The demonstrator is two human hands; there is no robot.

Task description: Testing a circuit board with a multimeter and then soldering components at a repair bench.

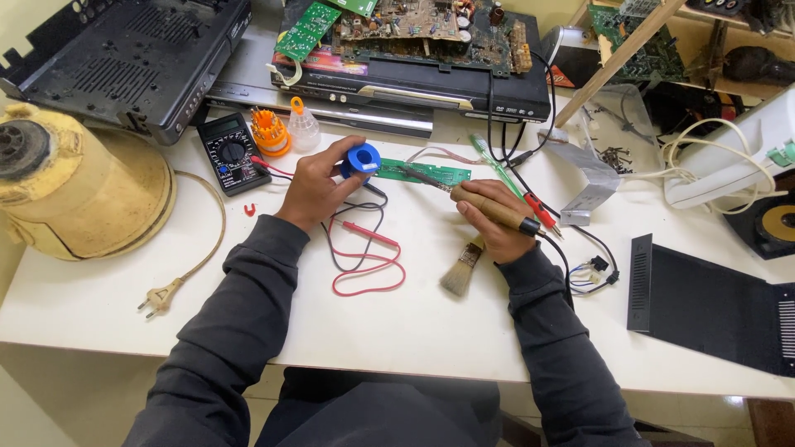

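My left hand holds a blue spool of solder wire just left of a narrow green circuit board that lies on the white table. My right hand grips a soldering iron with a wooden handle. Its metal tip points left and rests over the green board. A paint brush lies under my right wrist. Red and black probe leads coil between my forearms.
A black multimeter, an orange screwdriver-bit holder and a small clear bottle stand at the back left. A yellowish appliance housing with a plug cord is at far left. Disc players and boards are stacked behind. A black metal cover lies right.
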